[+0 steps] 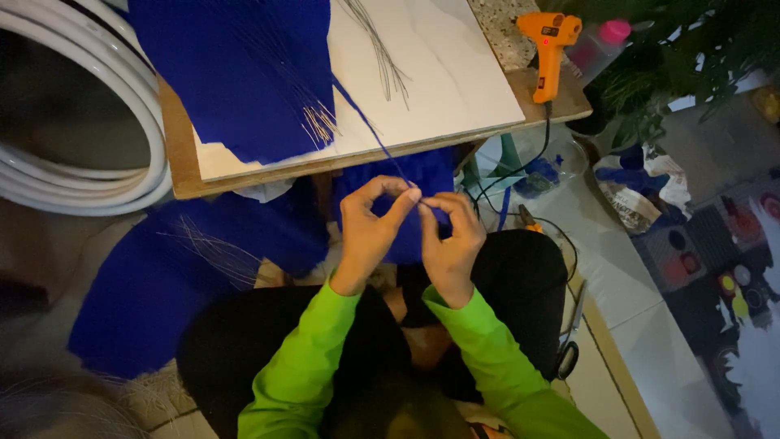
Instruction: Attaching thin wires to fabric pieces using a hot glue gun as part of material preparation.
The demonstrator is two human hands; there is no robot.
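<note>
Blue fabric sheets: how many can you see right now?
3, maybe more. One blue sheet lies on the white board, one on the floor at left, one hangs behind the hands. Overlapping layers may hide others.

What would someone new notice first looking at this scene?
The two hands in bright green sleeves, left hand and right hand, pinching a thin blue strip at centre. Deep blue fabric sheet with thin metal wires covers the white board above; an orange glue gun stands top right.
</note>
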